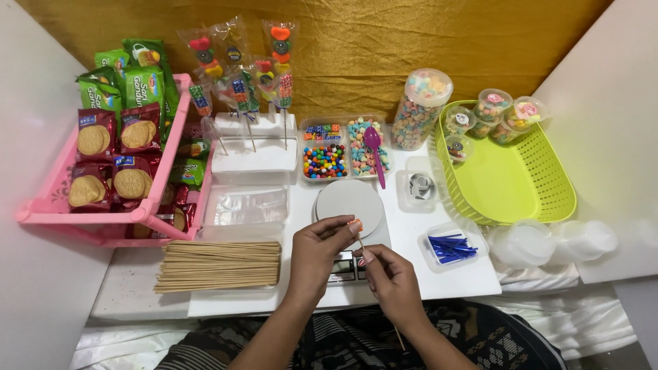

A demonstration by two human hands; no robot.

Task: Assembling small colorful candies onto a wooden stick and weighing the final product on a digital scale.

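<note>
Both hands (356, 260) on a skewer (361, 243)

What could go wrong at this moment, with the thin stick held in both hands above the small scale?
1. The wooden skewer, pinched by the left hand and right hand, looks thin; it might snap or prick a fingertip.
2. The orange candy piece at its tip may slip off onto the round scale plate.
</note>
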